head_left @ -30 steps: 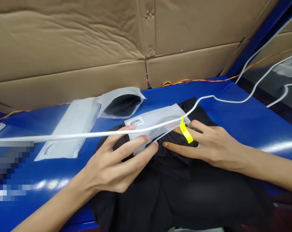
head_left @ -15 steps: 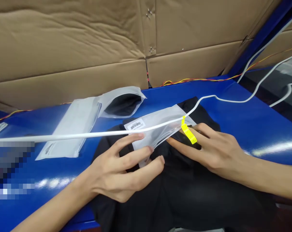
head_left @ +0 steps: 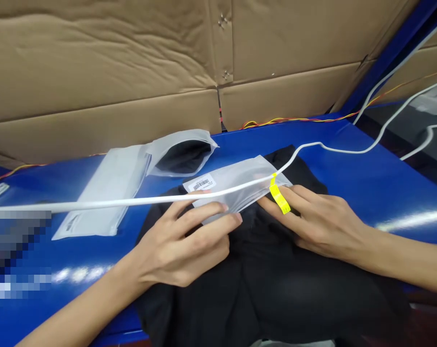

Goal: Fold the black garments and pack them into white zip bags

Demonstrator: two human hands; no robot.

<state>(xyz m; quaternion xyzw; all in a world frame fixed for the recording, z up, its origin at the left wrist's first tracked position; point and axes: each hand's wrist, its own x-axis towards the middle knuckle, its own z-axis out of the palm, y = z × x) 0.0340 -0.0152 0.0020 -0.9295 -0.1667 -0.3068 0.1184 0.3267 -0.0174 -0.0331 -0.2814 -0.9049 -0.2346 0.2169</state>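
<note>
A frosted plastic zip bag [head_left: 236, 180] with a barcode label [head_left: 202, 183] lies at a slant over black fabric [head_left: 294, 284]. My left hand [head_left: 193, 236] grips its near left edge, fingers bent over the plastic and thumb hidden beneath. At the bag's near right end, my right hand [head_left: 308, 214] has its fingers closed on the edge, some fingertips out of sight. A white cable [head_left: 236, 189] runs above the bag. From it a yellow tag [head_left: 279, 198] hangs in front of my right fingers. Whether anything is inside the bag is hard to make out.
Farther back on the blue table [head_left: 377, 183] lie another frosted bag [head_left: 102, 183] and a gaping bag [head_left: 184, 154] with black fabric inside. A cardboard wall [head_left: 131, 62] stands behind. Red and yellow wires [head_left: 276, 120] run along its foot.
My left hand has shifted slightly up, its fingers drawn closer together on the bag. The bag's near edge, gaping before, now lies flatter. My right fingers remain at its right end.
</note>
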